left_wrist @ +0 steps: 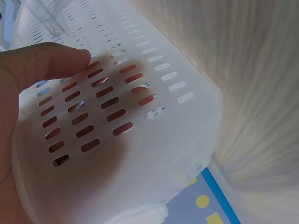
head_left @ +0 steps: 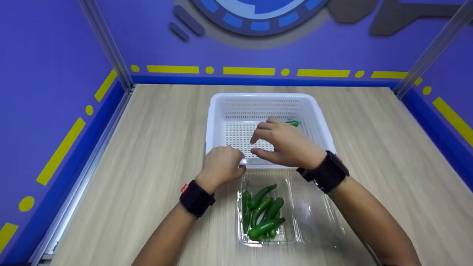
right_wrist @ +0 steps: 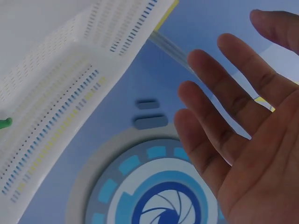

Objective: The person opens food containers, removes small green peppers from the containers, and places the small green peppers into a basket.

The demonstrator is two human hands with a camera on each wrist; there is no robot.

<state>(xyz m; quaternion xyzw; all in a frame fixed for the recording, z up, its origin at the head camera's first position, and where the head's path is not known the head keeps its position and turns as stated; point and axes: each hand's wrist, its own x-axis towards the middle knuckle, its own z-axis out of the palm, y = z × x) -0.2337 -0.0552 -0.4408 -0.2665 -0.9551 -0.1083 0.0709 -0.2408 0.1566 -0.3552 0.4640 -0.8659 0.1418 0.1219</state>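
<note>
With fingers over the rim and thumb on the outer wall, my left hand (head_left: 221, 164) grips the near side of a white perforated plastic basket (head_left: 213, 122). The left wrist view shows that thumb (left_wrist: 51, 65) against the slotted basket wall (left_wrist: 159, 168). My right hand (head_left: 290, 144) hovers over the basket's near right part, holding nothing; its fingers are spread and relaxed in the right wrist view. Beyond it, a green chili pepper (head_left: 293, 123) lies inside the basket, partly hidden by the hand. Several green chili peppers (head_left: 266, 227) lie in a clear plastic clamshell box (head_left: 295, 236) in front of the basket.
The clamshell's clear lid (head_left: 317, 218) lies folded open to the right, under the right forearm. Everything stands on a wood-grain table (head_left: 155, 147). Blue printed panels (head_left: 166, 51) enclose the back and both sides.
</note>
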